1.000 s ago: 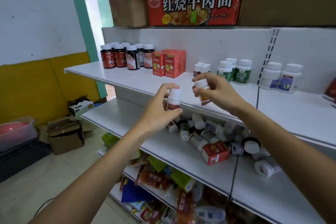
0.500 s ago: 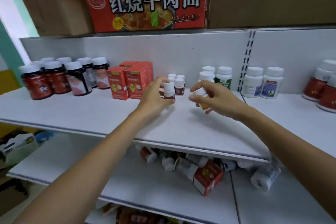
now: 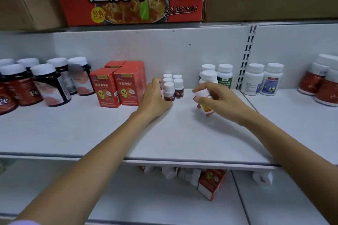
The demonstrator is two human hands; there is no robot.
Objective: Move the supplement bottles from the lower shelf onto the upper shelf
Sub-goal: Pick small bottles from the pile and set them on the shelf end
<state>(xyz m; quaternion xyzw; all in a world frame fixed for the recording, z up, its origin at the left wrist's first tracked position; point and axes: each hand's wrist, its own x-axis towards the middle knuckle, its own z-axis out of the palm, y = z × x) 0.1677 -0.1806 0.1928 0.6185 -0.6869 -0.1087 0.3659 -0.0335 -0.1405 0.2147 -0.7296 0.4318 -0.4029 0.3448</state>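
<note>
— Head view, left hand [image 3: 155, 99] first: what has it got?

— Its fingers are curled round a small white-capped plastic bottle with a dark red label [image 3: 169, 93]. That bottle stands upright on the white upper shelf [image 3: 109, 133], at the front of a cluster of matching small bottles [image 3: 178, 86] and just beside two red cardboard cartons [image 3: 118, 87]. The fingers wrap its left side and the thumb lies by its base.

— And the right hand [image 3: 225, 102]?

— It pinches a white plastic bottle with a yellow and red label [image 3: 206, 108]. The bottle is tilted, cap up and to the left, with fingertips over the cap end and the thumb beneath. It sits low over the upper shelf, in front of the green-labelled white bottles [image 3: 225, 76]; I cannot tell whether it touches the board.

— What's on the white lower shelf [image 3: 128, 197]?

— A heap of white-capped bottles lying on their sides [image 3: 170, 172], half hidden under the upper shelf's edge, with a red carton [image 3: 212, 182] tipped among them.
</note>
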